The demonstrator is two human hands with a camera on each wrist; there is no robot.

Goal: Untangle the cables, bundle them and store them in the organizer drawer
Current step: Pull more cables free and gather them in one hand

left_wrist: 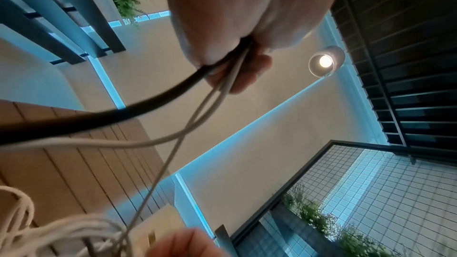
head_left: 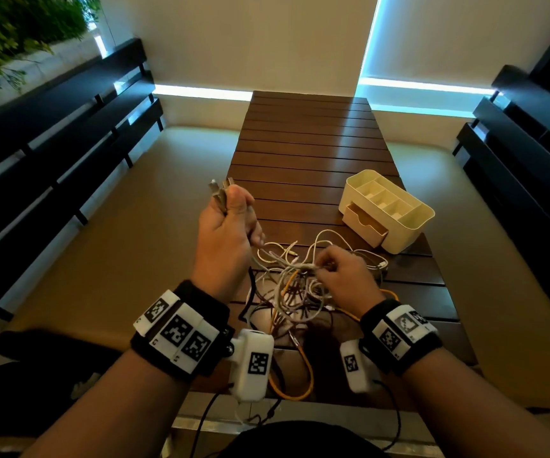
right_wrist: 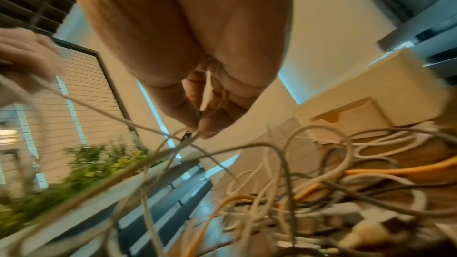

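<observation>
the left hand (head_left: pixel 225 226) is gripping a few cable ends in a closed fist, raised above and to the left of the tangled cables (head_left: pixel 295 289), with connectors sticking out past the thumb and a black and two pale strands trailing down to the heap. the right hand (head_left: pixel 339 276) is pinching a thin pale strand between thumb and fingertips, right over the tangle's far edge. the tangle of white, grey, black and orange cables is lying on the slatted wooden bench (head_left: pixel 306 140), and the cream organizer (head_left: pixel 387 211) is standing just beyond and to the right of the tangle, its drawer (head_left: pixel 364 226) pulled partly out.
</observation>
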